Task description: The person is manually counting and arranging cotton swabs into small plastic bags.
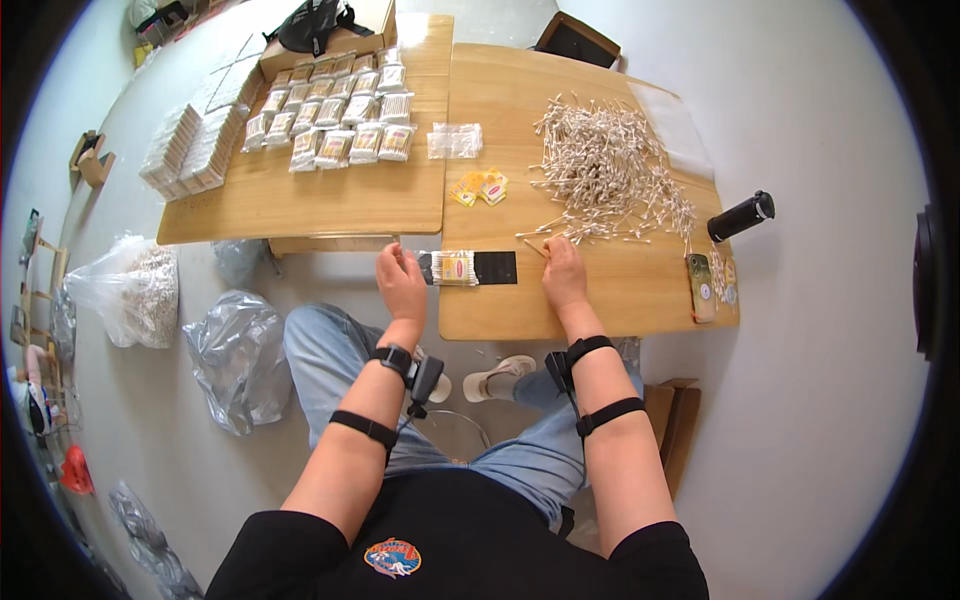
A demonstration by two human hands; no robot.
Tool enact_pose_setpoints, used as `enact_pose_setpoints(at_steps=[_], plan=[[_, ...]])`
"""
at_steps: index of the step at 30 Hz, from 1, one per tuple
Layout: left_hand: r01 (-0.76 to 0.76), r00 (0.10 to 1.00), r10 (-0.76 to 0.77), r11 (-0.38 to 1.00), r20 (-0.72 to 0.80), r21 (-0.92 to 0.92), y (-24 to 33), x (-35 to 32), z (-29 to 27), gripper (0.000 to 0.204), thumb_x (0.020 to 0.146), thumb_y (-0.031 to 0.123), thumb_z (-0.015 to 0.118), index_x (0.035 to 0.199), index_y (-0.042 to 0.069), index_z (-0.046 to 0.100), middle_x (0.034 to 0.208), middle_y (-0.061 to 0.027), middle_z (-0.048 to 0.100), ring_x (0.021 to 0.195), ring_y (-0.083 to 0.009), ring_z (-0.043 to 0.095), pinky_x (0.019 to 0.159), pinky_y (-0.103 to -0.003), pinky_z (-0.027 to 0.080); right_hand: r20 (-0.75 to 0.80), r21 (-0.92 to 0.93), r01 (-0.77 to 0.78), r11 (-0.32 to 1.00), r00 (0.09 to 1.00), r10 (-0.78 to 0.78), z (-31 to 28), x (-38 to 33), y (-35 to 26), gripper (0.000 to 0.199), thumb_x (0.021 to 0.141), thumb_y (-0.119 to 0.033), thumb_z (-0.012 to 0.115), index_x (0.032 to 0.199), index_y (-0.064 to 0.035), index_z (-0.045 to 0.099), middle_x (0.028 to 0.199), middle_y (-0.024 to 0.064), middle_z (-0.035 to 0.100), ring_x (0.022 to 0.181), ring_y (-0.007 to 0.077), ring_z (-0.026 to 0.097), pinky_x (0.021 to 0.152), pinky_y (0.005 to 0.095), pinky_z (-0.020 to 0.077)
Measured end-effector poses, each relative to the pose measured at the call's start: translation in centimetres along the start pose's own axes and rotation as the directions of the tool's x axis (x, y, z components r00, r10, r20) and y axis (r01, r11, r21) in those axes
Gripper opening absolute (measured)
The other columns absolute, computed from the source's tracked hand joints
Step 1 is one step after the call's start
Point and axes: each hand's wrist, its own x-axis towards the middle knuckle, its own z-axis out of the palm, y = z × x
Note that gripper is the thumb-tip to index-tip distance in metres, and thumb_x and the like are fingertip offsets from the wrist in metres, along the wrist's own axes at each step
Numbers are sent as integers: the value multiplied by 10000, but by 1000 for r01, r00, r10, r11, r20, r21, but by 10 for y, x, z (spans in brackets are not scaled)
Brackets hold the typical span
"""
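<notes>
A clear pack of cotton swabs with a yellow label lies near the table's front edge, on or against a flat black strip. Just left of the pack is my left hand, its fingers curled together; whatever they hold, if anything, is hidden. To the right, my right hand rests at the table with thumb and fingers pinched on a thin tan stick. Beyond that hand spreads a large heap of loose cotton swabs. Yellow printed cards and flat clear bags lie farther back.
Rows of filled swab packs cover the left table, with stacked packs at its left edge. A black bottle and a phone sit at the right edge. Plastic bags stand on the floor at left.
</notes>
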Motion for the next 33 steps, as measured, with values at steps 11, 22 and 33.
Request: enact_pose_setpoints(at_steps=[11,22,33], plan=[[-612,674,605,779,425,-139,67,-86,29,459,859,79,640,1297,28,514,1330,-169,535,1238,-347,508,1063,-445,398,38,9,88,996,995,-88,-15,-6,-13,226,806,-26,568,996,-82,674,1006,77,644,1019,288,600,873,397,506],[-665,635,596,745,492,-45,52,-93,71,368,932,166,581,1276,40,547,1344,-146,560,1319,-324,482,1136,-494,328,-103,200,21,979,995,-1,-45,-63,-22,334,776,18,633,1094,-75,673,1079,111,638,1006,320,603,880,404,508],[-626,607,590,768,532,-136,75,-94,54,281,823,212,700,1025,46,598,1169,-119,587,1240,-316,523,1088,-443,385,-5,98,-26,995,1000,27,-48,-37,-3,287,781,-56,708,1066,-88,684,1206,106,588,1084,313,594,910,409,501]])
